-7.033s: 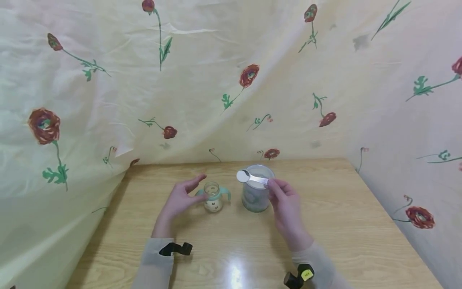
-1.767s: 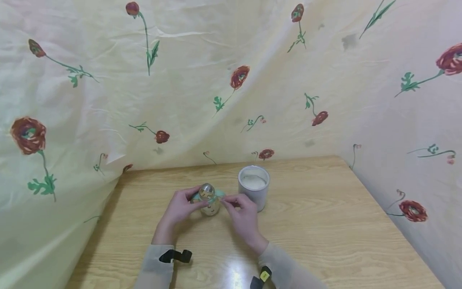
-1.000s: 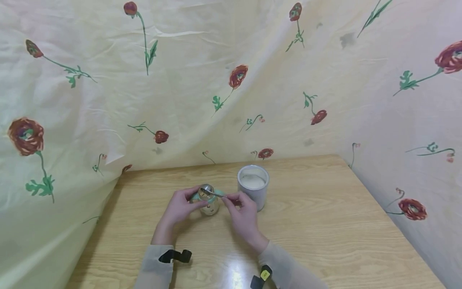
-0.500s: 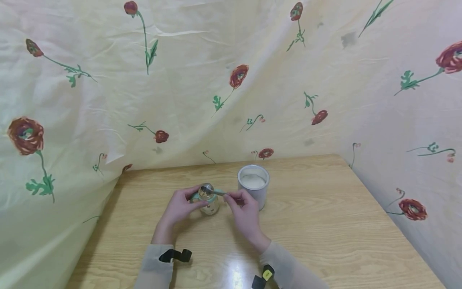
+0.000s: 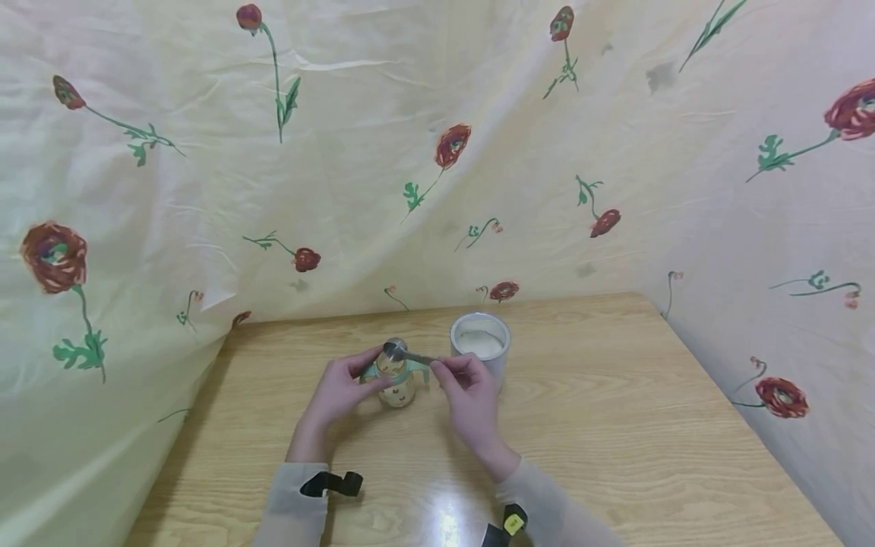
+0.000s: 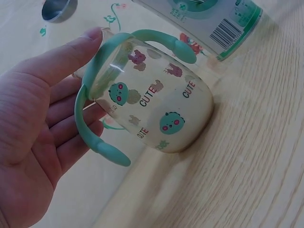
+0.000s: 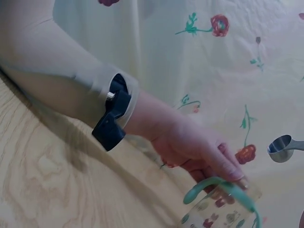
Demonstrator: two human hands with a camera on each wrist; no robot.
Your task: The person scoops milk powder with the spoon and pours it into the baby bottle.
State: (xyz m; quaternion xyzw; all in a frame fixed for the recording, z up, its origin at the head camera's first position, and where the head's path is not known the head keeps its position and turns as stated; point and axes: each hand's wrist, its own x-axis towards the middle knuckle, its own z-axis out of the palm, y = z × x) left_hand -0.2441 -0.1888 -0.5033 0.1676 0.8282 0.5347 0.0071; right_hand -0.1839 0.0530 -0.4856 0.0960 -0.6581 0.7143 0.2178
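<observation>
A clear baby bottle (image 6: pixel 152 102) with a mint-green two-handled collar (image 6: pixel 107 52) and "CUTE" print stands on the table. My left hand (image 5: pixel 342 390) grips its neck, thumb in front and fingers behind in the left wrist view. White powder seems to lie inside, low down. My right hand (image 5: pixel 472 399) pinches the handle of a metal measuring spoon (image 5: pixel 395 350), whose bowl hangs just over the bottle's mouth. In the right wrist view the spoon bowl (image 7: pixel 281 148) looks empty and apart from the bottle (image 7: pixel 213 213). The right hand's grip is outside the wrist views.
An uncovered can (image 5: pixel 481 338) of white powder stands right of the bottle, close behind my right hand. The wooden table (image 5: pixel 615 425) meets a flowered cloth (image 5: pixel 383 190) at the back and sides.
Seven seconds ago the spoon held white powder above the can. It was then turned over onto the bottle's mouth; now it has risen off it, with my right hand shifted slightly right.
</observation>
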